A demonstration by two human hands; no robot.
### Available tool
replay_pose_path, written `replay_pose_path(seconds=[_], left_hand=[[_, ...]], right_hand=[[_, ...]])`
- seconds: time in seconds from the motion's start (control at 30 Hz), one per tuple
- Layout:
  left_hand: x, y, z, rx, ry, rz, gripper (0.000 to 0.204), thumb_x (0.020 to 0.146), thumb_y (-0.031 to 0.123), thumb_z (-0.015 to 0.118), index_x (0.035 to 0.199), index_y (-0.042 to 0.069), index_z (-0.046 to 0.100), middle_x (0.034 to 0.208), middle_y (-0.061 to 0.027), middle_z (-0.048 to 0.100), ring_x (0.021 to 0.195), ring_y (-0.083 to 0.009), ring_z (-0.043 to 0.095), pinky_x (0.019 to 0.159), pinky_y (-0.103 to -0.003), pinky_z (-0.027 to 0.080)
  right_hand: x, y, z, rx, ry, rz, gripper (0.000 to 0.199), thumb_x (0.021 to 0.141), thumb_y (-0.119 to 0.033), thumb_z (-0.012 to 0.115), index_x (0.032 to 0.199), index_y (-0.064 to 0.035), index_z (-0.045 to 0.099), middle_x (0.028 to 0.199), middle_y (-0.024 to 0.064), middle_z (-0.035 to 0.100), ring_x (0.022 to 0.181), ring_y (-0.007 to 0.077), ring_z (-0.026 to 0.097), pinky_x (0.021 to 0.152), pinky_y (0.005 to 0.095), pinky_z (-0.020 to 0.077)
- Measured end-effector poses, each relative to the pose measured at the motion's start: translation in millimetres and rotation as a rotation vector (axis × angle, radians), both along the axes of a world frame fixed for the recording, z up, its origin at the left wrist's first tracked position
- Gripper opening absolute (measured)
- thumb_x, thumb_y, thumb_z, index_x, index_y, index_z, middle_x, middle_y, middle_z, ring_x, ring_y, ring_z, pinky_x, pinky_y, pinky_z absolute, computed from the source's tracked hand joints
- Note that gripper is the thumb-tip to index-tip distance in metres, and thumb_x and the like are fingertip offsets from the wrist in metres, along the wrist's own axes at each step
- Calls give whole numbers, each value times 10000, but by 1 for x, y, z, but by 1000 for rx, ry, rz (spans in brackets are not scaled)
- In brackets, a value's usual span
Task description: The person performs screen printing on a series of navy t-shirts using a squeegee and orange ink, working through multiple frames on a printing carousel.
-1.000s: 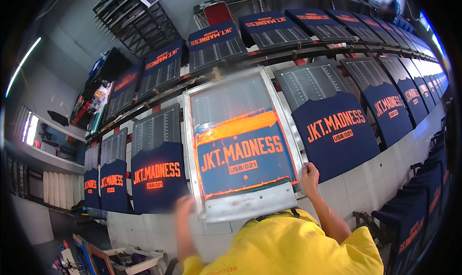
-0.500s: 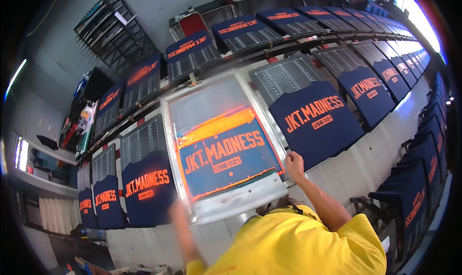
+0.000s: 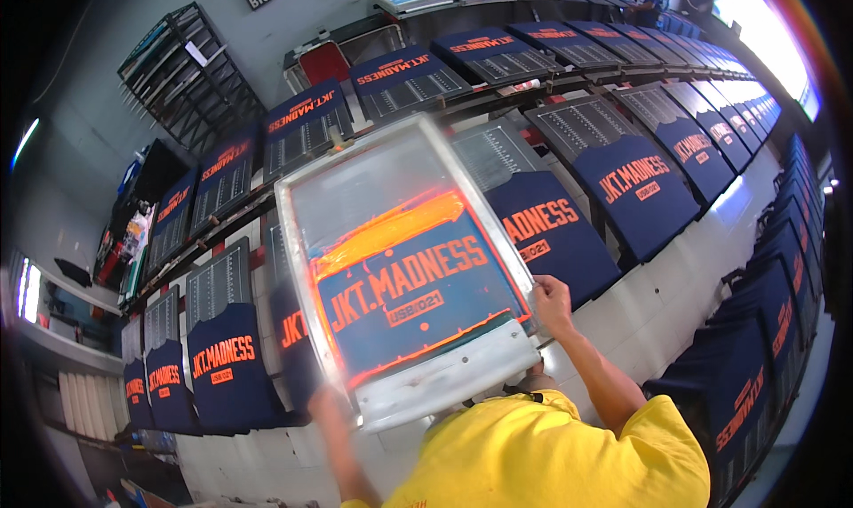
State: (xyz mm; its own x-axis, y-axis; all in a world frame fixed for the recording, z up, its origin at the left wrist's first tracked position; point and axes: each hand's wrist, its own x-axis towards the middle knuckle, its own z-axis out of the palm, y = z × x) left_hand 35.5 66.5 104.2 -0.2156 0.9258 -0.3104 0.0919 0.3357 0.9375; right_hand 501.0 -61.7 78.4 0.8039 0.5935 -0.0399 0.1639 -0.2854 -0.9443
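A screen-printing frame (image 3: 462, 362) with pale metal sides and a white near end stands tilted before me, over the row of shirt boards. Bright orange ink (image 3: 391, 228) lies in a thick band across its mesh, above an orange lettered stencil. My right hand (image 3: 553, 304) is closed around the frame's right side near its lower corner. At the lower left side of the frame is my left hand (image 3: 330, 410), its fingers smeared by motion. Partly covered by the frame are a printed navy shirt (image 3: 295, 366) on its left and another navy shirt (image 3: 569, 264) on its right.
More printed navy shirts (image 3: 222, 392) lie on grey boards along this row. A second row of shirts (image 3: 409, 61) runs behind it. Several shirts on boards (image 3: 737, 366) stand at my right. A dark rack (image 3: 182, 81) and a red chair (image 3: 324, 64) are farther back.
The frame has moved right along the row, with both hands moving along beside it. It uncovers part of the shirt on its left and overlaps the one on its right. My view has shifted too.
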Motion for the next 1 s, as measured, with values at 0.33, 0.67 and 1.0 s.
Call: replay_pose_path(seconds=[0.33, 0.67, 1.0], left_hand=[[212, -83, -57, 86, 126, -66, 270, 921, 179, 620, 1041, -47, 707, 976, -129, 722, 907, -196, 661, 834, -322, 499], [279, -79, -72, 108, 87, -71, 301, 919, 183, 620, 1016, -96, 680, 874, -111, 705, 798, -162, 622, 748, -309, 476], [273, -67, -69, 129, 141, -14, 283, 903, 196, 633, 942, -79, 688, 793, -66, 680, 714, -124, 585, 664, -290, 456]], right_hand=[[224, -101, -7, -1, -85, -52, 205, 897, 10, 538, 1040, 60, 677, 829, 48, 683, 717, 83, 597, 651, 241, 469], [288, -101, -20, -70, -117, -22, 219, 867, -34, 579, 1027, 54, 700, 742, 75, 684, 649, 106, 612, 624, 281, 489], [282, -78, -18, -109, -153, -15, 237, 875, -57, 574, 1044, 55, 696, 793, 126, 707, 715, 159, 651, 679, 308, 506]])
